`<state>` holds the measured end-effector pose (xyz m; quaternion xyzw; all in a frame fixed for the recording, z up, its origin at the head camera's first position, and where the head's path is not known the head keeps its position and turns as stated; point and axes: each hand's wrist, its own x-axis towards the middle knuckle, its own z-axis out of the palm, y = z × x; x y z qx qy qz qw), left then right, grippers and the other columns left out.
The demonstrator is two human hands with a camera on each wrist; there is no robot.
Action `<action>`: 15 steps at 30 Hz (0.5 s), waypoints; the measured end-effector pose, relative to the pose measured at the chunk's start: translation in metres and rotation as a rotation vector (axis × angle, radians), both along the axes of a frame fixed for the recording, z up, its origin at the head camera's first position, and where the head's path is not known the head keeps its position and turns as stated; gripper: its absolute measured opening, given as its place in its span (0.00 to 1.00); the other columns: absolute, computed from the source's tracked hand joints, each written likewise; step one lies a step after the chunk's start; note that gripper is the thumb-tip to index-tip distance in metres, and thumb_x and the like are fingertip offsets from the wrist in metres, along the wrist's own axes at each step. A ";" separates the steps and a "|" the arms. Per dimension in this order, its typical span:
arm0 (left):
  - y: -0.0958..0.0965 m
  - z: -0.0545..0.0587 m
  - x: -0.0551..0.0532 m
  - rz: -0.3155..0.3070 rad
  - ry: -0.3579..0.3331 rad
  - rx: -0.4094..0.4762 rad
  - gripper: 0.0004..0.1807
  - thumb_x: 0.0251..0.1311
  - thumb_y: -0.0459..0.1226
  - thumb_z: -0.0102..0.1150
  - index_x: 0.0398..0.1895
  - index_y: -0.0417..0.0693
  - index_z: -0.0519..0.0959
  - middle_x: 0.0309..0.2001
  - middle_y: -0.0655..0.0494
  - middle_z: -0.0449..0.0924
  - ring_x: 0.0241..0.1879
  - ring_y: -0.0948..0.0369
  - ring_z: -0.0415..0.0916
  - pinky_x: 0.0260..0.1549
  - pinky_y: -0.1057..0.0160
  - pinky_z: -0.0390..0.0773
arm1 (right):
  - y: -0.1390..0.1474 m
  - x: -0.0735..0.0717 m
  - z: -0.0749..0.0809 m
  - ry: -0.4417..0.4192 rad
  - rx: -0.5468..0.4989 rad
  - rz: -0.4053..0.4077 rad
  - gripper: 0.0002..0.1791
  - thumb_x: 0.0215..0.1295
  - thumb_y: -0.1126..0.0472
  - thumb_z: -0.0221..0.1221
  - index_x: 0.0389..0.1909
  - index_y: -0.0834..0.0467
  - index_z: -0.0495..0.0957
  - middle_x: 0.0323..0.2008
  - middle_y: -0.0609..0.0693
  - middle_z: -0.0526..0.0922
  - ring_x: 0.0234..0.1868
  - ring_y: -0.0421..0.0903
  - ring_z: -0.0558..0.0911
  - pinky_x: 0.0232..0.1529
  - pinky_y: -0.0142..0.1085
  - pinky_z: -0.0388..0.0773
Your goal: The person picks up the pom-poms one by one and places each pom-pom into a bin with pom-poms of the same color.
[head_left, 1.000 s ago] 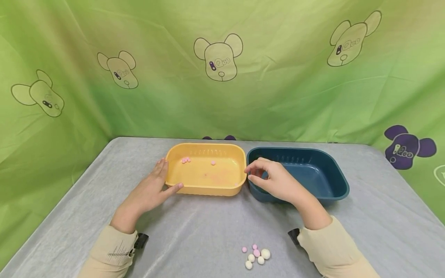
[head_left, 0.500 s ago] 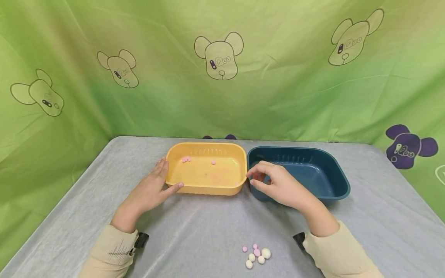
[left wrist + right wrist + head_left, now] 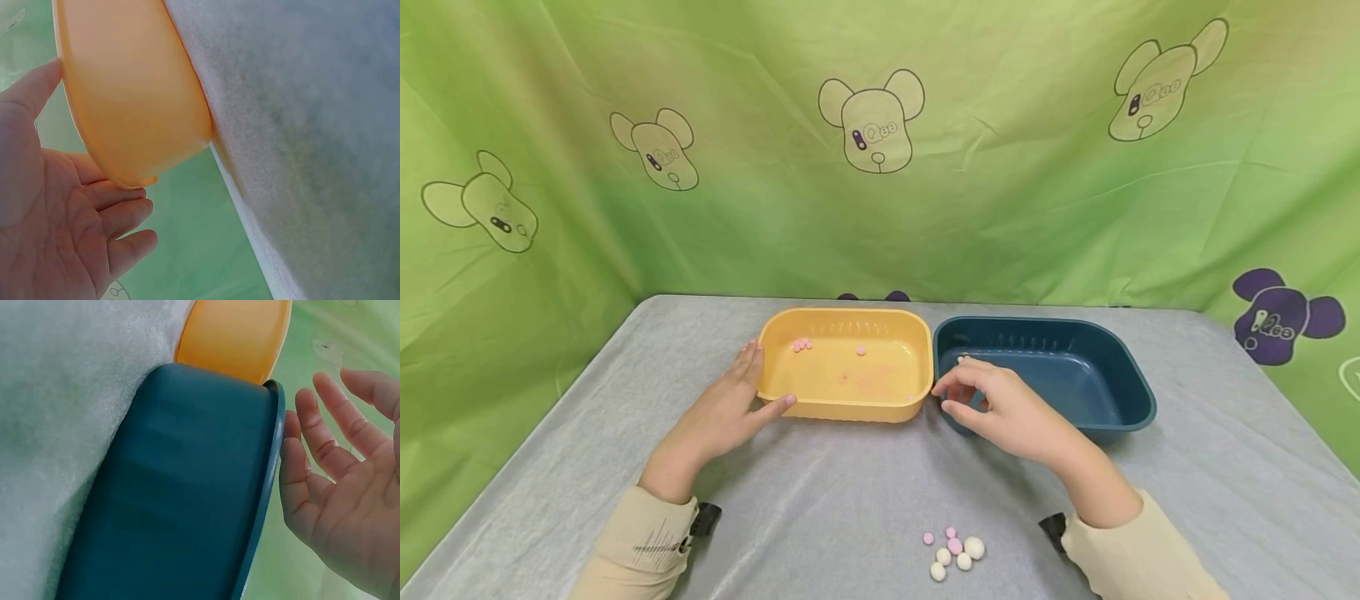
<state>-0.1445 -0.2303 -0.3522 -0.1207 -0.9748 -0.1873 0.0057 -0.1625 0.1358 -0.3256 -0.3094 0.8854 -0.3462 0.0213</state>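
My left hand (image 3: 722, 417) touches the left end of the yellow plastic basin (image 3: 842, 412), fingers on the side rim and thumb on the front rim. In the left wrist view the same hand (image 3: 56, 212) has its palm in sight, holding nothing. My right hand (image 3: 1000, 408) hovers at the left end of the dark blue basin (image 3: 1097, 375), fingers loosely bent and thumb apart from them. The right wrist view shows that hand (image 3: 350, 481) beside the blue rim, with nothing between its fingers. A tiny pale spot beside the knuckles in the head view is unclear.
Several small pink balls (image 3: 861, 351) lie inside the yellow basin. Near the table's front edge is a cluster of pink balls (image 3: 954, 546) and white balls (image 3: 973, 547). The basins stand side by side on a grey cloth (image 3: 835, 500), before a green curtain (image 3: 760, 233).
My right hand has drifted a little toward the front and right, over the blue basin's left end. The left hand stays in place, as do both basins and the loose balls.
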 end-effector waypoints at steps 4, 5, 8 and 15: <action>0.000 0.000 0.000 0.004 -0.008 0.000 0.53 0.69 0.62 0.47 0.75 0.26 0.45 0.78 0.32 0.39 0.78 0.39 0.42 0.76 0.43 0.50 | 0.002 0.003 0.002 0.002 0.012 -0.002 0.07 0.69 0.62 0.60 0.44 0.50 0.82 0.36 0.41 0.79 0.44 0.40 0.79 0.39 0.36 0.79; 0.000 0.000 0.000 0.005 -0.009 -0.001 0.54 0.69 0.62 0.47 0.75 0.26 0.45 0.78 0.32 0.39 0.78 0.40 0.42 0.76 0.43 0.50 | 0.002 0.004 0.003 0.003 0.014 -0.002 0.07 0.69 0.62 0.60 0.44 0.50 0.82 0.36 0.41 0.79 0.44 0.41 0.79 0.39 0.36 0.79; 0.000 0.001 0.000 0.005 -0.014 -0.005 0.54 0.69 0.63 0.47 0.75 0.26 0.45 0.78 0.32 0.39 0.78 0.40 0.42 0.76 0.43 0.50 | 0.003 0.008 0.004 0.007 0.018 -0.004 0.08 0.69 0.63 0.60 0.45 0.50 0.83 0.38 0.41 0.80 0.42 0.38 0.78 0.39 0.34 0.78; 0.000 0.001 -0.001 0.004 -0.018 -0.003 0.54 0.69 0.63 0.47 0.75 0.26 0.44 0.78 0.33 0.38 0.78 0.40 0.42 0.76 0.43 0.50 | 0.006 0.013 0.006 0.010 0.009 0.011 0.07 0.69 0.61 0.60 0.44 0.48 0.82 0.37 0.40 0.79 0.39 0.35 0.75 0.37 0.30 0.76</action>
